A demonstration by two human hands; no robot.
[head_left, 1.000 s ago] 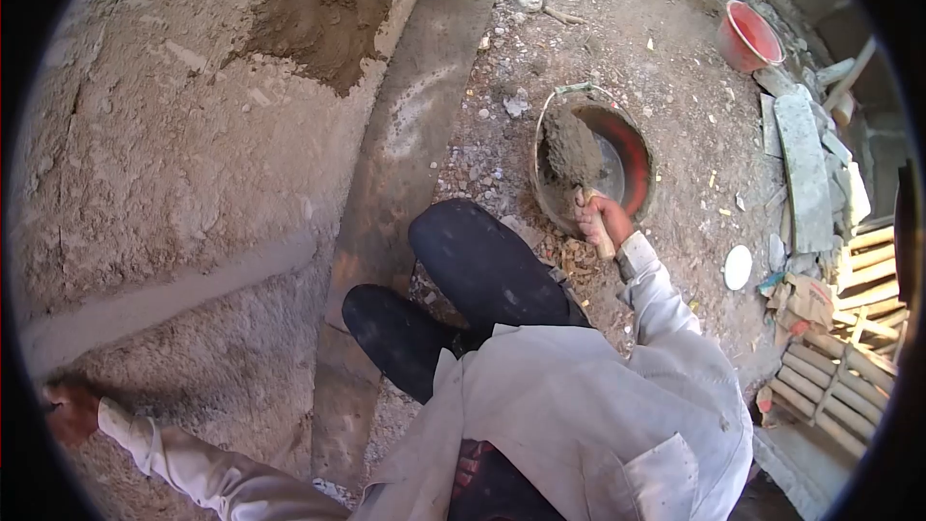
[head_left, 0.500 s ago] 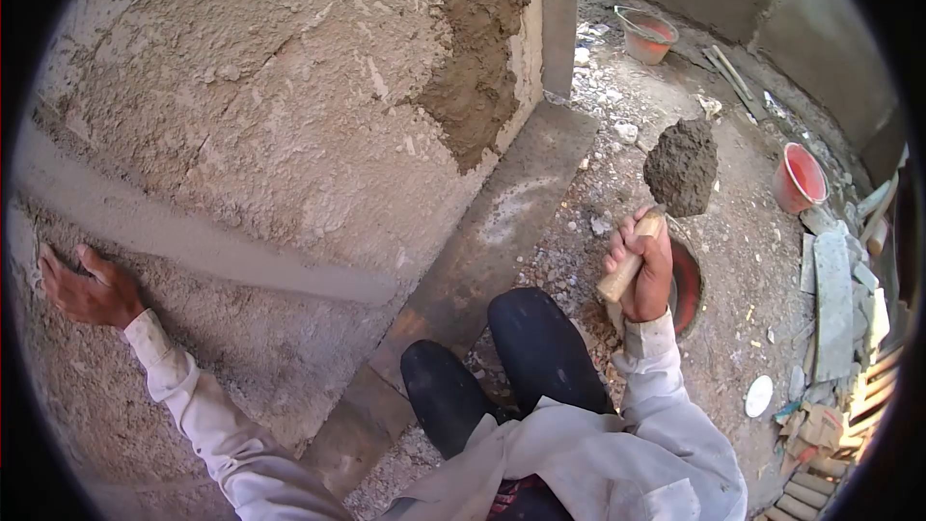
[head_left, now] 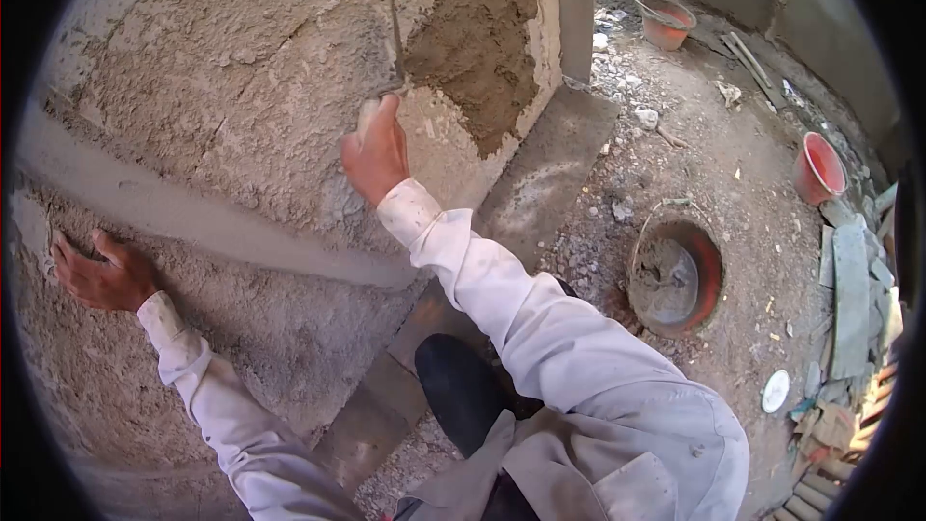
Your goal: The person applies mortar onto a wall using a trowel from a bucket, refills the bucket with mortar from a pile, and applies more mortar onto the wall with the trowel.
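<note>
This is a building site, shown by the rough, part-plastered wall with its dark patch of mortar, the dirt ground strewn with stony rubble, the bucket holding some grey mix, and the loose slabs piled off beyond it

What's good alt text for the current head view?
A person's right hand holds a trowel at a rough wall, beside a dark mortar patch. The left hand appears to rest on the wall; a bucket stands on rubble-strewn ground.
</note>
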